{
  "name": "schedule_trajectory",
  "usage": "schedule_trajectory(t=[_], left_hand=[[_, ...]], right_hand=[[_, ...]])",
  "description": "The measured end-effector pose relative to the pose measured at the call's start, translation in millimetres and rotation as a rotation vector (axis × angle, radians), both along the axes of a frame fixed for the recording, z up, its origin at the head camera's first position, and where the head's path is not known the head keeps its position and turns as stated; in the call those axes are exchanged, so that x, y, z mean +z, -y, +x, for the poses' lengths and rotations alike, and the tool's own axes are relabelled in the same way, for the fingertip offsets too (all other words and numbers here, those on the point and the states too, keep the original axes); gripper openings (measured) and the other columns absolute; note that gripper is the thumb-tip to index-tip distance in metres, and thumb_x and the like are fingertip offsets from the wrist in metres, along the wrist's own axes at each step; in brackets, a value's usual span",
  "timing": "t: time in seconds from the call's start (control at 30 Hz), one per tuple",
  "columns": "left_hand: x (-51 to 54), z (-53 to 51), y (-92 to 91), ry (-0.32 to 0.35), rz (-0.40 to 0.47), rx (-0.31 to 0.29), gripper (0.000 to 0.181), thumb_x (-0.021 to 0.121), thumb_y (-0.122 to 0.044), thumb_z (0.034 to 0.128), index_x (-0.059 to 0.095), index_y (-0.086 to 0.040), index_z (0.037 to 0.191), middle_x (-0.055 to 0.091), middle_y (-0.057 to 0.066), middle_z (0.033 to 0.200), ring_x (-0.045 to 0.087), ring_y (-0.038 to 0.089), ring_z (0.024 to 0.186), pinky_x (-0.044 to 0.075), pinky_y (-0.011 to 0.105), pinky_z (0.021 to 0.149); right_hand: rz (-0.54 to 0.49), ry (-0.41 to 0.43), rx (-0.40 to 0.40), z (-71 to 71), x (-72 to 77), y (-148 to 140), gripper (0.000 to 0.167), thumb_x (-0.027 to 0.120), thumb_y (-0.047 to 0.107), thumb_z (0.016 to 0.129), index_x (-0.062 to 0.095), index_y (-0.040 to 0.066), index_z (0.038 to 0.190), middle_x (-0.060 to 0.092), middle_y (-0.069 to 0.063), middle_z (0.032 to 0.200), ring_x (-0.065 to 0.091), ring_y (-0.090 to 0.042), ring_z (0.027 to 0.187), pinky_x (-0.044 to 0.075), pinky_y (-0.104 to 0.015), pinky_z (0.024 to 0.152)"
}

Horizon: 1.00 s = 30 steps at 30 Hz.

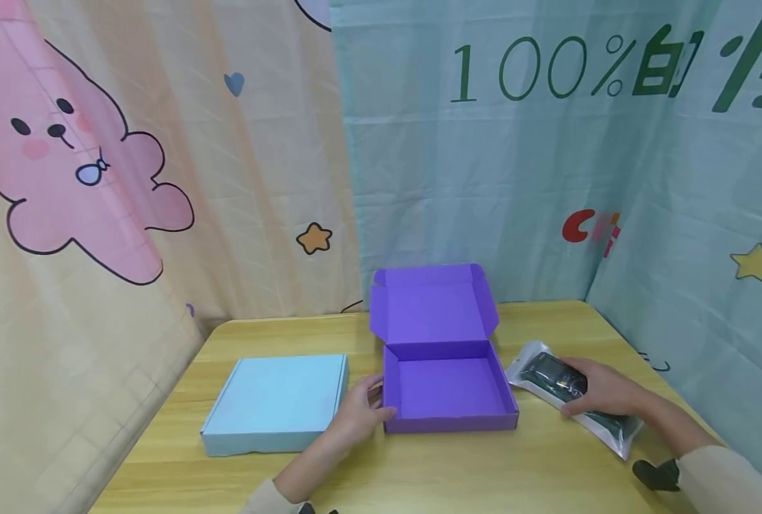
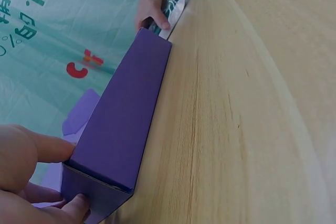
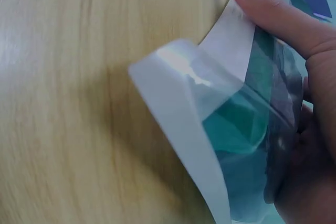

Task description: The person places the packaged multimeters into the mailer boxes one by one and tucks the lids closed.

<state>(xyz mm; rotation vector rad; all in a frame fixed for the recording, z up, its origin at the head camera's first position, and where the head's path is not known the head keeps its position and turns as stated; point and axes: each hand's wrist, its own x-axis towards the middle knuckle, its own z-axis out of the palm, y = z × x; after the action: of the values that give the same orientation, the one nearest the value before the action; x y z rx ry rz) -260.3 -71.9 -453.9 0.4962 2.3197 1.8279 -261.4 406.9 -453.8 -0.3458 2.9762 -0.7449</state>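
Observation:
An open purple cardboard box [image 1: 448,385] sits on the table, its lid [image 1: 435,307] raised at the back. My left hand [image 1: 358,414] holds its front left corner. In the left wrist view the thumb [image 2: 50,148] touches the top edge of the box [image 2: 123,108], and a bent finger lies on the side wall. To the right of the box, my right hand [image 1: 605,389] grips a clear plastic packet with dark green and black contents [image 1: 554,375] from above. In the right wrist view the packet's white and clear end [image 3: 178,108] sticks out past the hand; what exactly is inside cannot be told.
A closed light blue box [image 1: 278,400] lies left of the purple box, beside my left forearm. The wooden table [image 1: 458,471] ends at a patterned curtain [image 1: 458,171] behind and at the right. A dark strap piece [image 1: 657,475] shows at the right sleeve.

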Motion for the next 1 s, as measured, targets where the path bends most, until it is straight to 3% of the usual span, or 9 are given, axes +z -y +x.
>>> schedule_trajectory(t=[0.27,0.53,0.7,1.0], left_hand=[[-1.3,-1.5,3.2,-0.005,0.013,-0.005,0.072,0.075,0.008,0.0893,0.038,0.013,0.151,0.036,0.036,0.153,0.044,0.049,0.138,0.045,0.044,0.108],[-1.1,-2.2,3.3,-0.001,0.03,-0.021,0.072,0.074,0.009,0.0893,0.037,0.014,0.151,0.034,0.037,0.153,0.043,0.05,0.138,0.046,0.045,0.108],[0.1,-2.3,3.4,-0.005,0.019,-0.012,0.073,0.074,0.009,0.0894,0.036,0.013,0.152,0.034,0.037,0.154,0.043,0.05,0.138,0.045,0.046,0.108],[-0.7,-0.8,4.3,-0.004,-0.006,0.001,0.072,0.074,0.007,0.0898,0.038,0.011,0.152,0.031,0.037,0.155,0.044,0.051,0.137,0.046,0.045,0.108]], right_hand=[[-0.013,-0.005,0.015,-1.8,2.8,1.2,0.106,0.091,0.045,0.075,0.041,-0.011,0.15,0.048,-0.036,0.142,0.053,-0.045,0.119,0.048,-0.062,0.093],[-0.019,-0.02,0.024,-5.1,6.6,-1.9,0.102,0.092,0.04,0.074,0.044,-0.013,0.147,0.055,-0.031,0.134,0.056,-0.039,0.112,0.049,-0.054,0.089],[-0.009,0.001,0.012,-9.5,10.3,-6.6,0.099,0.09,0.04,0.076,0.044,-0.014,0.145,0.056,-0.031,0.132,0.056,-0.039,0.11,0.05,-0.055,0.089],[-0.127,0.045,0.035,-7.0,20.7,-20.0,0.094,0.089,0.031,0.08,0.038,-0.013,0.146,0.05,-0.028,0.133,0.052,-0.038,0.11,0.05,-0.047,0.085]])
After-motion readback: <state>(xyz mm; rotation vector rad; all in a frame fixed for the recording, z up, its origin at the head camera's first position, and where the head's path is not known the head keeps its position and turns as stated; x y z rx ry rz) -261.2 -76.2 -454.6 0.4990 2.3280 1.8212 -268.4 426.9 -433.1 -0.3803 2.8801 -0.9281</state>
